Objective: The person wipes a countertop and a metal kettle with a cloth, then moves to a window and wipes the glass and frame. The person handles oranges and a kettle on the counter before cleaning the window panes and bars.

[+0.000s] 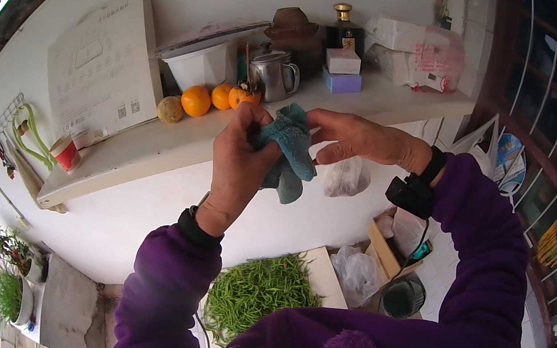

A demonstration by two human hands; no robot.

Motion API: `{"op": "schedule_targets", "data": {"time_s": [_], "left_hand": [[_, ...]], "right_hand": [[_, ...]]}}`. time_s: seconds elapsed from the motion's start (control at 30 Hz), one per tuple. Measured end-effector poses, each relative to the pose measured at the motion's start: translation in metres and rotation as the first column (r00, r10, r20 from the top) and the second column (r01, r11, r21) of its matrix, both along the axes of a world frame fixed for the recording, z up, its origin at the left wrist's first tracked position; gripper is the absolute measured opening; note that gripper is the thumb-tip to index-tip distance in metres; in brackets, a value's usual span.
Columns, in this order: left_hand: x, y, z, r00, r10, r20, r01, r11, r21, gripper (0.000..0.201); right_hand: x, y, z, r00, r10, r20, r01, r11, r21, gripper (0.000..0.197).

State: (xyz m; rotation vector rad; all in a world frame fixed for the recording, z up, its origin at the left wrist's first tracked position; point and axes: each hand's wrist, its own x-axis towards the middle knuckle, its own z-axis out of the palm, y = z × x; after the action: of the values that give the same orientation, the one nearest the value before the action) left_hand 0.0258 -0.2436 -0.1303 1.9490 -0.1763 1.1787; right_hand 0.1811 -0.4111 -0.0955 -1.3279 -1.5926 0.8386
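Note:
A crumpled teal cloth [289,145] hangs in front of the shelf's edge. My left hand [240,160] pinches it between thumb and curled fingers, and its lower end dangles free. From the other side my right hand [365,140] reaches to the cloth's edge, thumb and forefinger apart; its other fingers are partly hidden. Just behind the hands, a lidded metal pot [272,73] with a side handle stands on the shelf [173,145]. Left of the pot are several orange round fruits [196,100] and a brownish round one [170,109].
A large white box [100,70] leans on the wall. Farther right stand a dark bottle [344,34], small boxes [341,82] and bagged containers [416,53]. Below lie green peppers [262,293], plastic bags [357,274] and an open carton [384,247]. A barred window [555,147] rises at right.

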Motion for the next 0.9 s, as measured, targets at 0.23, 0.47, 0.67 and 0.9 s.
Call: {"op": "schedule_targets", "data": {"time_s": [0.23, 0.47, 0.67, 0.9], "left_hand": [[0.003, 0.008, 0.023, 0.955, -0.139, -0.262, 0.166, 0.982, 0.085, 0.037], [-0.031, 0.115, 0.013, 0.986, 0.078, -0.149, -0.061, 0.991, 0.116, 0.016], [-0.034, 0.164, -0.003, 0.985, 0.047, -0.164, -0.049, 0.999, -0.012, 0.011], [-0.038, 0.167, -0.002, 0.98, 0.01, -0.2, -0.04, 0.988, -0.146, 0.01]], "right_hand": [[-0.007, 0.0, -0.012, 0.931, -0.355, -0.078, 0.357, 0.934, 0.012, 0.038], [0.046, -0.006, 0.071, 0.795, -0.411, -0.447, 0.569, 0.761, 0.313, 0.044], [0.116, 0.058, 0.157, 0.788, -0.569, -0.234, 0.576, 0.549, 0.606, 0.043], [0.146, 0.155, 0.154, 0.552, -0.702, 0.45, 0.664, 0.696, 0.271, 0.068]]}}
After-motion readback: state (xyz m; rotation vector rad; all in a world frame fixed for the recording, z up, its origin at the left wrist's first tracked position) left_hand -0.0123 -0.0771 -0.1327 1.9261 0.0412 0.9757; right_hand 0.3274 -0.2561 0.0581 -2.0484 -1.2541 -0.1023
